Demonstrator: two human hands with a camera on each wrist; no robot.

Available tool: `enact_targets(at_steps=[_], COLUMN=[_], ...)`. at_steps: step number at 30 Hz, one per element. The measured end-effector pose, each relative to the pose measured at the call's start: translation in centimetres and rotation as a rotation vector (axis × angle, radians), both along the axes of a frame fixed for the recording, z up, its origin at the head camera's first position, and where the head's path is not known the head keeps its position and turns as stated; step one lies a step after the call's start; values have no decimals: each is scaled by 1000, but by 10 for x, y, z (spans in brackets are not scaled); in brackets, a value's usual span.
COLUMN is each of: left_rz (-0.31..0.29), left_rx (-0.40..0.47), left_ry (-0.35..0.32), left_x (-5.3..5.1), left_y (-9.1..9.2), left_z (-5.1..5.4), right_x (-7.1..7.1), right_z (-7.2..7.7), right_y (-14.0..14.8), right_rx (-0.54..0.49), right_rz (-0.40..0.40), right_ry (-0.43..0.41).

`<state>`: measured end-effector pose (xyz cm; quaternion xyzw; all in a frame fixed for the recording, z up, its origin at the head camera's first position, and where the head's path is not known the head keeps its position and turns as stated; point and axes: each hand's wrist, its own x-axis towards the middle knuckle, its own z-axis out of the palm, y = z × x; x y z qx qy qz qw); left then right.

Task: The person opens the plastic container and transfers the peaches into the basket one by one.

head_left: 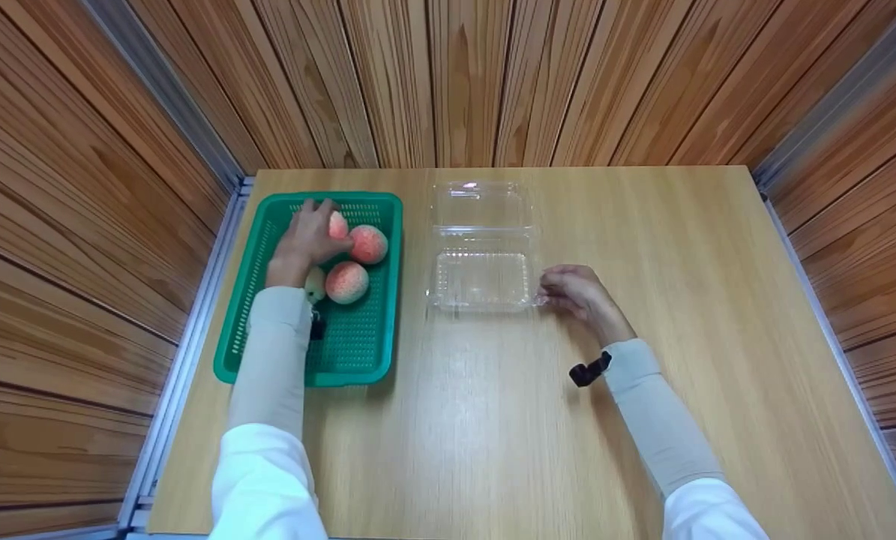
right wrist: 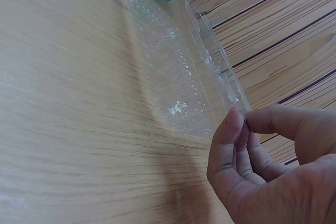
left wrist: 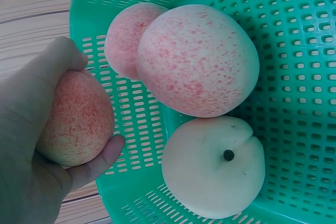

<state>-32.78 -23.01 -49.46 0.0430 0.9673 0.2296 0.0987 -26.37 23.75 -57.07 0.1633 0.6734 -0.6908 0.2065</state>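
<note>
My left hand point(head_left: 309, 238) reaches over the far part of a green basket point(head_left: 396, 300) and grips a reddish peach point(left wrist: 79, 119), thumb and fingers curled round its sides. Beside it in the basket lie two speckled pink peaches point(head_left: 369, 244) and a pale, cream-coloured peach point(left wrist: 215, 169) with a dark stem spot. My right hand point(head_left: 579, 294) pinches the near right corner of a clear plastic clamshell box point(head_left: 483, 281) between thumb and fingertips, as the right wrist view shows. The box's lid point(head_left: 482, 204) lies folded back, away from me. I see nothing inside the box.
The basket and box stand side by side on a light wooden table point(head_left: 477, 442). Wood-plank walls point(head_left: 462, 82) rise behind it and at both sides, with metal rails point(head_left: 185, 360) along the side edges. A small black camera point(head_left: 590, 370) is strapped to the right wrist.
</note>
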Motion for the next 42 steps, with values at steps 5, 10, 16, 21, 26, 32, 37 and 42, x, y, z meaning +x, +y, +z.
enact_targets(at_steps=[5, 10, 16, 21, 26, 32, 37, 42], left_rz=[7, 15, 33, 39, 46, 70, 78, 85], left_rx=[-7, -11, -8, 5, -1, 13, 26, 31], left_ry=[-24, -44, -84, -102, -81, -65, -63, -70], left_x=[0, 0, 1, 2, 5, 7, 8, 8], left_y=[-1, -3, -5, -7, -8, -8, -9, -10], left_z=[-4, -8, -10, -13, -18, -22, -25, -28], right_x=[0, 0, -1, -1, -1, 0, 1, 2], right_z=[-1, -1, 0, 0, -1, -1, -1, -1], right_y=[0, -1, -1, -1, -1, 0, 1, 2], right_rx=[-8, -6, -11, -20, -26, -24, -23, -14], right_rz=[1, 0, -8, -12, 1, 7, 7, 11], right_ry=[0, -2, 0, -1, -6, -9, -8, -2])
